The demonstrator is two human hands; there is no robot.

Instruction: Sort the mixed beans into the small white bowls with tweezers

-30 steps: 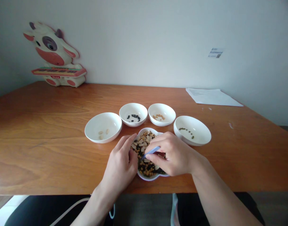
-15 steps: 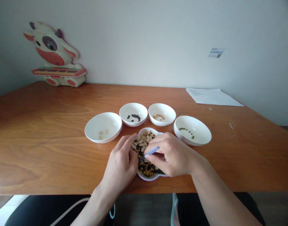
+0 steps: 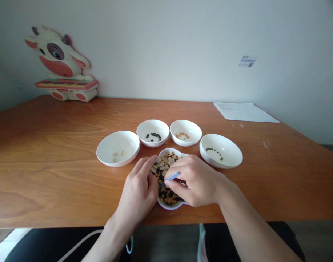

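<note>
In the head view, a scalloped white dish (image 3: 169,207) stands near the table's front edge, full of mixed peanuts, yellow kernels and dark beans. My left hand (image 3: 140,187) is curled against its left rim, steadying grip on the edge. Over the dish, my right hand (image 3: 195,180) pinches light-blue tweezers (image 3: 173,176) between thumb and fingers. Their tip points down-left into the beans; whether anything is caught in it cannot be made out. The right hand covers the dish's right side.
Behind the dish, white bowls form an arc: one with peanuts (image 3: 108,145), one with black beans (image 3: 144,127), one with yellow kernels (image 3: 192,129), one with green beans (image 3: 233,151). A cow toy keyboard (image 3: 65,69) and papers (image 3: 244,111) lie farther back.
The whole view has shifted slightly. The tweezers' tip sits a little lower among the beans, and my right hand has tilted slightly. My left hand keeps its place on the rim.
</note>
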